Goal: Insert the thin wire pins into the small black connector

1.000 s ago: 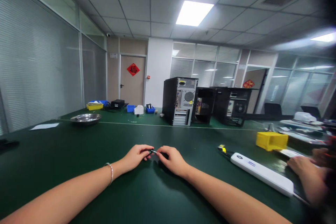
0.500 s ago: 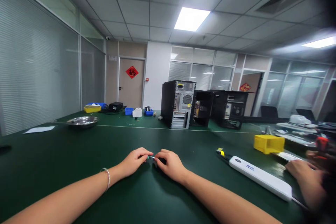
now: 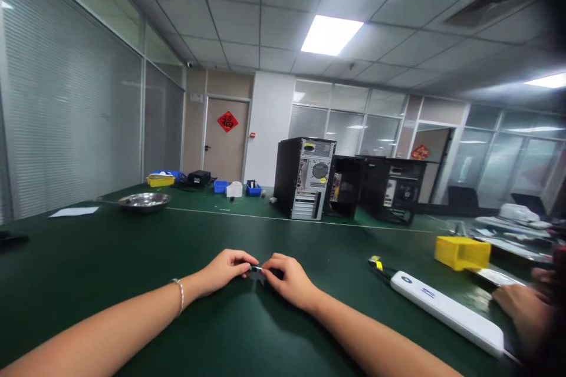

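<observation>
My left hand (image 3: 227, 271) and my right hand (image 3: 287, 280) meet low over the green table (image 3: 212, 330), fingertips almost touching. Between them is a small thin piece (image 3: 255, 268), greenish at the left end and pale or silvery toward the right. The left thumb and fingers pinch its green end, while the right thumb and forefinger close on the other end. It is too small for me to make out its kind, and the fingertips cover both ends. A silvery bracelet (image 3: 180, 297) circles my left wrist.
To the right lie a white power strip (image 3: 446, 309) and a yellow bin (image 3: 462, 252); another person's hand (image 3: 517, 303) is beside them. Computer towers (image 3: 305, 179) stand at the back. A metal bowl (image 3: 144, 202) and paper (image 3: 74, 211) lie at left.
The view has turned slightly, so the surroundings sit a little farther right. My hands keep the same pinch on the small piece. At right, the other person's red item has mostly left clear sight.
</observation>
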Action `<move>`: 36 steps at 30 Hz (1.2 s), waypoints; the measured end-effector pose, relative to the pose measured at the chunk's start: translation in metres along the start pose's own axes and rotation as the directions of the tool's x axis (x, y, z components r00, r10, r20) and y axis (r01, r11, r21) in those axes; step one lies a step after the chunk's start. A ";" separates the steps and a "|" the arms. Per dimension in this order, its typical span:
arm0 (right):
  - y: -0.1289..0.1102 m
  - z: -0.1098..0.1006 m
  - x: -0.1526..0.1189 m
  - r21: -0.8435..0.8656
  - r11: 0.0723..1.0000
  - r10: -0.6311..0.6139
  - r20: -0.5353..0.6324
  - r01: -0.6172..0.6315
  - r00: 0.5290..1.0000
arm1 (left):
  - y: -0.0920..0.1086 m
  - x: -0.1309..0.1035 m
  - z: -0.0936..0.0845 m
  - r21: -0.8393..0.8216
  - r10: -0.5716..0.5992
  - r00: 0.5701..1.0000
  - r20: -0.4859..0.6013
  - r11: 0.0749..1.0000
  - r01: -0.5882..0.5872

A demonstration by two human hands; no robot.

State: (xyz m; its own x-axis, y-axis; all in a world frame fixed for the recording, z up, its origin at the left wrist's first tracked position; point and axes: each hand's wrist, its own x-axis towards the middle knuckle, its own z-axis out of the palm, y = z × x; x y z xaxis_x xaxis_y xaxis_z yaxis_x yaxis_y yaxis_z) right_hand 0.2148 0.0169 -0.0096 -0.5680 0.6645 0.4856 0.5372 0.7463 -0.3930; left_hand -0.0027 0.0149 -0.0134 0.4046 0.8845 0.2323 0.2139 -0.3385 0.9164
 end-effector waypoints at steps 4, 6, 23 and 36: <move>0.000 -0.001 0.000 0.029 0.999 -0.013 0.011 0.012 1.000 | 0.004 -0.002 -0.002 -0.029 -0.025 0.999 0.032 0.999 0.026; -0.001 -0.002 0.000 0.040 0.999 -0.013 0.012 0.012 1.000 | 0.005 -0.003 -0.002 -0.034 -0.033 0.998 0.045 0.999 0.034; -0.003 0.002 0.001 -0.023 1.000 0.008 -0.009 -0.008 1.000 | 0.006 -0.003 -0.001 -0.066 -0.027 0.999 -0.046 0.998 0.023; 0.003 0.005 0.001 -0.100 0.995 -0.015 -0.006 0.015 1.000 | 0.004 -0.002 0.001 -0.015 -0.046 0.997 -0.068 0.999 0.045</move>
State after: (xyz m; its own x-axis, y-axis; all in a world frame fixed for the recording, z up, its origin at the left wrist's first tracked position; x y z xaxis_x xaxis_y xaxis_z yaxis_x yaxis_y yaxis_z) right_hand 0.2133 0.0200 -0.0144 -0.5726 0.6528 0.4960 0.5882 0.7485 -0.3061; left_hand -0.0013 0.0118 -0.0108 0.3326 0.9190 0.2117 0.2184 -0.2934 0.9307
